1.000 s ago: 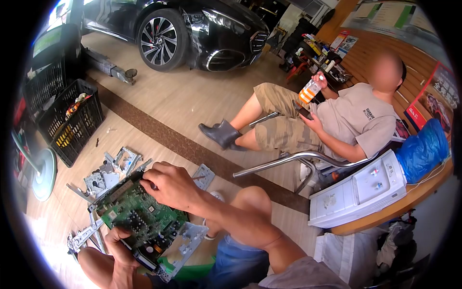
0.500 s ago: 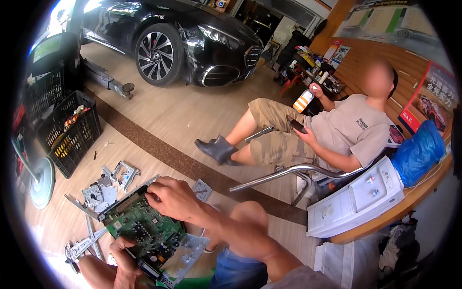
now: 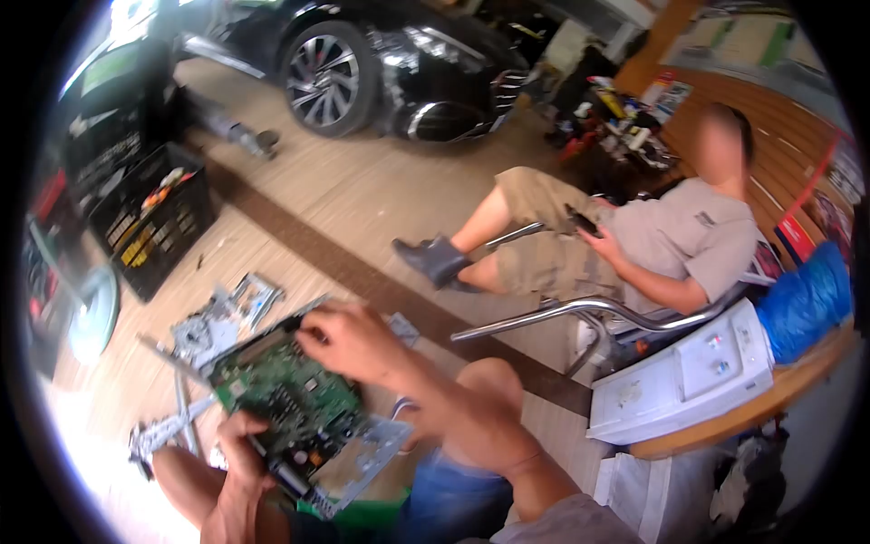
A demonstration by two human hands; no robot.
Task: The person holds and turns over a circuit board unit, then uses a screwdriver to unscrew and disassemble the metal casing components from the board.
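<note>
A green circuit board [image 3: 299,390] sits in an opened metal housing [image 3: 370,462] tilted over my lap. My left hand [image 3: 240,444] is closed on the housing's near left edge, thumb on the board side. My right hand [image 3: 349,340] is at the upper right corner of the board, its fingers curled together against the edge. Whatever is between those fingertips is hidden and blurred. Beyond the housing, loose metal brackets and mechanism parts [image 3: 204,335] lie on the floor. More metal arms [image 3: 163,440] lie left of my knee.
A black crate [image 3: 154,227] with items in it stands at left, near a round-based stand [image 3: 95,313]. A black car [image 3: 435,82] is at the back. To the right, a seated person [image 3: 680,236] holds a phone; a chair's metal tube [image 3: 544,317] and a white appliance panel [image 3: 680,372] are nearer.
My view has shifted, so the scene sits farther right and the car higher. The seated person's raised bottle is no longer visible. Both my hands stay at the housing.
</note>
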